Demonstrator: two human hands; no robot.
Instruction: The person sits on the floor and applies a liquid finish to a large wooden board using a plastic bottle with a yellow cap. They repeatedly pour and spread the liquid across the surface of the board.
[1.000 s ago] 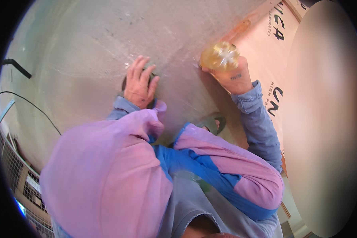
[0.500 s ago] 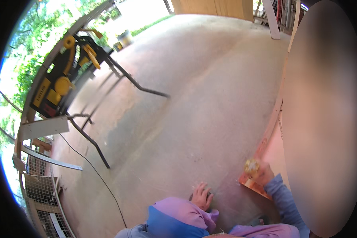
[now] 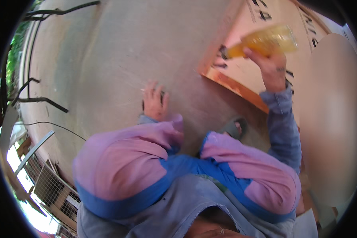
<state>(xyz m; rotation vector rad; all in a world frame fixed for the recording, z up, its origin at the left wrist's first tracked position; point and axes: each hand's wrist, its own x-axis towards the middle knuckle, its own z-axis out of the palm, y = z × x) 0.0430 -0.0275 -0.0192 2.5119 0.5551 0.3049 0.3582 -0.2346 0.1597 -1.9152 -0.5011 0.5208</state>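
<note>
The step in hand appears to be holding a clear bottle point(image 3: 267, 40) tipped over the pale printed laminate panel point(image 3: 246, 65), between one and two o'clock; the right hand point(image 3: 273, 69) is wrapped round the bottle's body, its base toward two o'clock and its neck aimed between eight and nine; the dark tip at the neck is blurred, so I cannot tell whether it is capped or open.

The bottle holds an amber liquid, deepest in colour toward the neck and paler toward the base; no stream is visible from the tip; the next move would seem to call for a firm grip and close control of the tilt, with the neck clear of the panel's orange-brown edge point(image 3: 232, 85).

The left hand point(image 3: 154, 105), at ten o'clock, lies low at the concrete floor point(image 3: 119, 51) with fingers spread over a dark round-edged object point(image 3: 162, 96); the palm hides most of that, so I cannot tell whether the hand grips it or merely rests there, nor whether it is a container; a sandal point(image 3: 242, 126) sits just past three o'clock, near the panel's edge.
</note>
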